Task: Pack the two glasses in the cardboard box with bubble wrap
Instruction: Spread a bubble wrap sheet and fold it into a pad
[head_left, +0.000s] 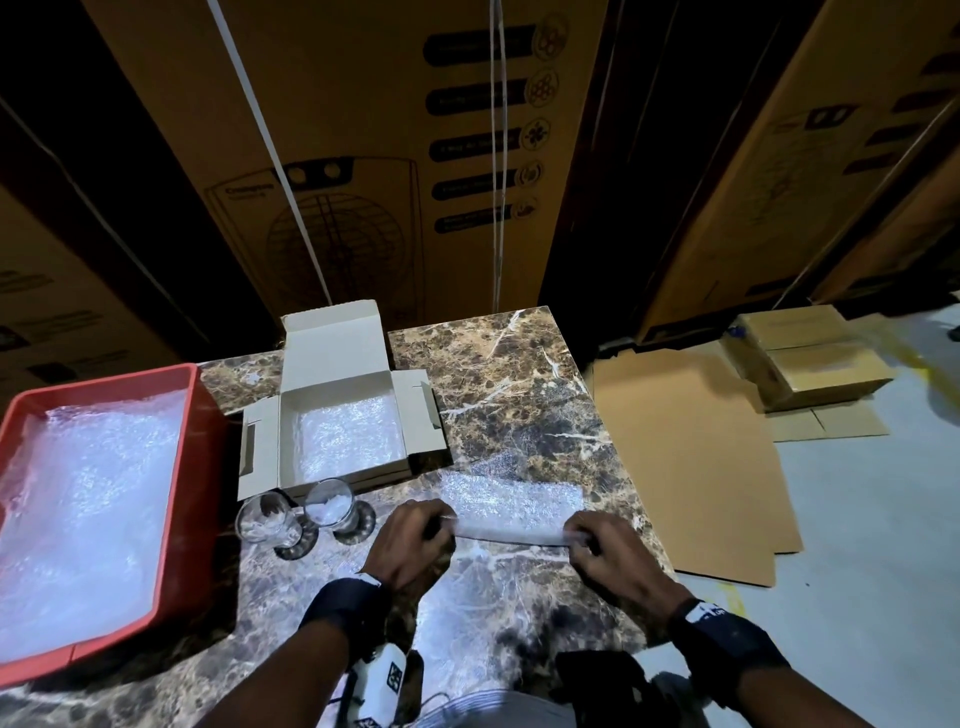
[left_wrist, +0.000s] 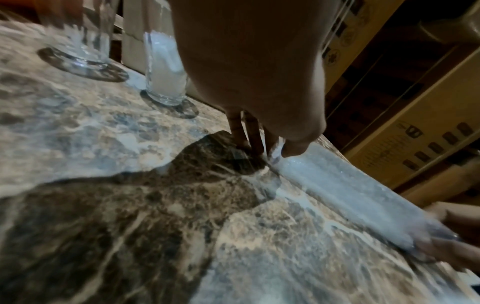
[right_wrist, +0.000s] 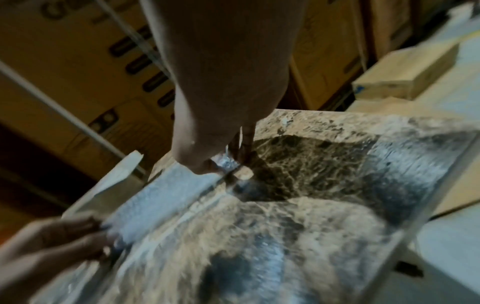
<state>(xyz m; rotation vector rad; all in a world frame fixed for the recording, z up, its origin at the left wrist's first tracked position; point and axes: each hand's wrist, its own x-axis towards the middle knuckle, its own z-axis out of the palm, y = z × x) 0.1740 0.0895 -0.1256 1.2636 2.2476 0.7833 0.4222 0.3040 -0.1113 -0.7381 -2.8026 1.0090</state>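
Observation:
A sheet of bubble wrap (head_left: 511, 501) lies on the marble table (head_left: 524, 395), its near edge lifted. My left hand (head_left: 415, 530) pinches that edge's left corner and my right hand (head_left: 597, 540) pinches the right corner. In the left wrist view the bubble wrap (left_wrist: 337, 181) runs from my left hand (left_wrist: 279, 151) to the other hand. In the right wrist view my right hand (right_wrist: 223, 164) pinches the bubble wrap (right_wrist: 166, 197). Two clear glasses (head_left: 267, 517) (head_left: 330, 501) stand upright left of my left hand. Behind them is the open cardboard box (head_left: 343, 431), lined with bubble wrap.
A red tray (head_left: 200, 447) holding bubble wrap sits at the left of the table. Tall cartons (head_left: 363, 156) stand behind the table. Flat cardboard (head_left: 691, 457) and small boxes (head_left: 810, 364) lie on the floor to the right.

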